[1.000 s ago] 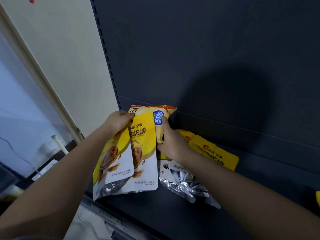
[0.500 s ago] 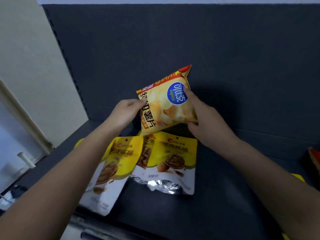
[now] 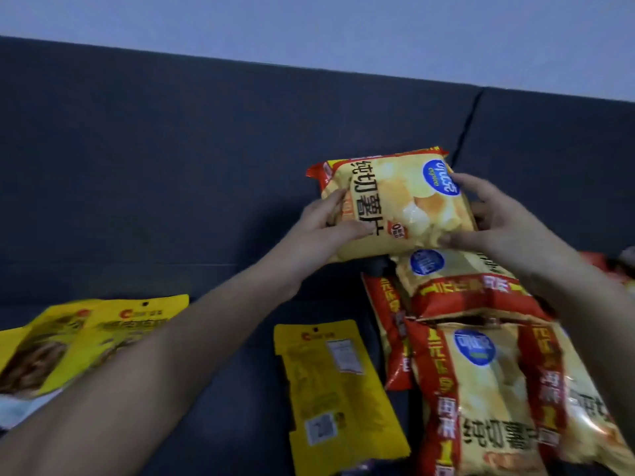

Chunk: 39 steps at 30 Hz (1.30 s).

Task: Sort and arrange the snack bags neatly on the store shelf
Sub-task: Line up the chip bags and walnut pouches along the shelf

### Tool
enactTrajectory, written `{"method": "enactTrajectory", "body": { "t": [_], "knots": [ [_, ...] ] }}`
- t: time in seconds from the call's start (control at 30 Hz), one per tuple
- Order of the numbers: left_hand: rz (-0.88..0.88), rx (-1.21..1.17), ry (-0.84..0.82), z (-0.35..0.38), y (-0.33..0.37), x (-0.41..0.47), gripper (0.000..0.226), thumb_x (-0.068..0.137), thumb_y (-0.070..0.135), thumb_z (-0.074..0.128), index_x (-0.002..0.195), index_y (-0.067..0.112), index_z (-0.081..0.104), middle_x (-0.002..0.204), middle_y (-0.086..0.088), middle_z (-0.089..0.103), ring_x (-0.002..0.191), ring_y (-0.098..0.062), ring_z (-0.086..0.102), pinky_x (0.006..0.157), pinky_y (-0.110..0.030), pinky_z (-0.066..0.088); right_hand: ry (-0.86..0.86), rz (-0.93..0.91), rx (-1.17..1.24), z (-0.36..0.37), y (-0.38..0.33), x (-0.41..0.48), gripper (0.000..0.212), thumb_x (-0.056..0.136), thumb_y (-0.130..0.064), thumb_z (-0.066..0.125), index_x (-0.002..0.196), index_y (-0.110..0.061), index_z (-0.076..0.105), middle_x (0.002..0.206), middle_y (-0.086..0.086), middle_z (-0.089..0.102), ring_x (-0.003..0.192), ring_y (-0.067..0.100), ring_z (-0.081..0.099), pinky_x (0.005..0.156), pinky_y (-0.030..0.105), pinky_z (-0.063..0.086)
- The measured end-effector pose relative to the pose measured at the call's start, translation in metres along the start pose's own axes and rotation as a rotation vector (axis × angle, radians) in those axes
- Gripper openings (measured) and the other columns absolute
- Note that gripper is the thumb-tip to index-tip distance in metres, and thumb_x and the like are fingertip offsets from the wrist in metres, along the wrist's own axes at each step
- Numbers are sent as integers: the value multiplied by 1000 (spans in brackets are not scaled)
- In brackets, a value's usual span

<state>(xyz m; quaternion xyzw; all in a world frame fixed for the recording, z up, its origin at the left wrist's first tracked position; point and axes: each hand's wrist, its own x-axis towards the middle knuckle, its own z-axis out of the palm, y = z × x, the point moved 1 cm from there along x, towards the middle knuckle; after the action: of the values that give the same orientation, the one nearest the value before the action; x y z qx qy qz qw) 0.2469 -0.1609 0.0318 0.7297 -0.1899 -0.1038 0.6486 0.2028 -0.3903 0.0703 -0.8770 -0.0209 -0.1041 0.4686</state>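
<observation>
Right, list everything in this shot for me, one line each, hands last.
held chip bag: one, yellow with a red edge and a blue round logo, in front of the back panel, above the pile
chip bag pile: at least three, yellow and red, overlapping on the shelf at right
flat pouch: one, yellow, label side up, middle of the shelf
left pouches: at least two, yellow, overlapping at the left edge
shelf: one, dark, under the bags
back panel: dark, behind the shelf, seam at right
wall: pale, above the panel
left hand: grips the held bag's left side
right hand: grips its right side
</observation>
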Motion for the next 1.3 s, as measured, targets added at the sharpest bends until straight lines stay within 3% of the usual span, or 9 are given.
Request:
{"method": "enactTrajectory", "body": {
  "t": [0.2,0.33,0.53,0.63,0.73,0.83,0.97,1.13,1.3],
  "knots": [
    [23,31,-188,123,9,51,81,84,25,70,148,37,21,149,0,34,125,-17,47,93,-30,46,85,148,-81,-114,74,-19,70,82,12,60,135,-30,41,106,-2,65,92,14,64,72,25,55],
    [145,293,-282,182,8,80,93,84,25,71,152,33,8,160,6,-8,139,-16,27,100,-26,36,112,231,-100,-159,114,-24,69,81,13,60,128,-35,45,112,8,63,97,25,61,73,31,55],
    [272,984,-357,229,-13,105,75,91,52,50,151,23,16,159,-3,11,145,-22,15,118,-40,2,71,347,-217,-173,168,-32,61,79,10,63,130,-20,46,111,6,62,90,16,58,68,22,48],
    [301,1213,-388,235,-21,105,75,91,61,40,150,18,20,158,-6,17,146,-23,9,118,-46,-5,17,358,-382,-170,182,-27,63,79,-3,71,130,-26,42,121,-1,52,110,19,49,80,12,33],
    [324,1209,-373,231,-20,100,75,91,61,41,150,20,20,158,-6,18,146,-22,9,117,-48,-6,42,356,-595,-170,192,-14,94,68,-37,82,146,-22,30,144,7,38,135,27,33,98,13,28],
    [368,1198,-320,214,-18,90,72,91,59,43,149,20,25,156,-2,24,145,-19,12,117,-48,-6,122,201,-911,-152,164,-7,77,84,-10,63,148,-12,22,152,19,23,141,34,19,115,46,16],
    [430,1228,-149,167,-18,69,65,91,59,42,144,21,35,151,2,33,143,-17,19,116,-43,-5,48,-151,-1071,-86,88,-8,75,75,3,51,145,-12,30,149,13,32,141,28,24,115,48,8],
    [333,1251,32,69,-29,11,70,83,64,33,138,22,43,148,2,38,141,-16,25,116,-39,-1,-134,-483,-1070,24,34,-5,58,83,-15,40,141,-12,37,136,9,49,126,28,45,111,44,18],
    [83,1328,225,-54,-45,-79,71,76,61,36,132,20,50,140,2,47,136,-16,35,116,-43,4,-276,-714,-1011,138,-4,-7,56,66,-10,60,122,-4,56,106,16,64,96,36,62,95,49,43]
  ]
}}
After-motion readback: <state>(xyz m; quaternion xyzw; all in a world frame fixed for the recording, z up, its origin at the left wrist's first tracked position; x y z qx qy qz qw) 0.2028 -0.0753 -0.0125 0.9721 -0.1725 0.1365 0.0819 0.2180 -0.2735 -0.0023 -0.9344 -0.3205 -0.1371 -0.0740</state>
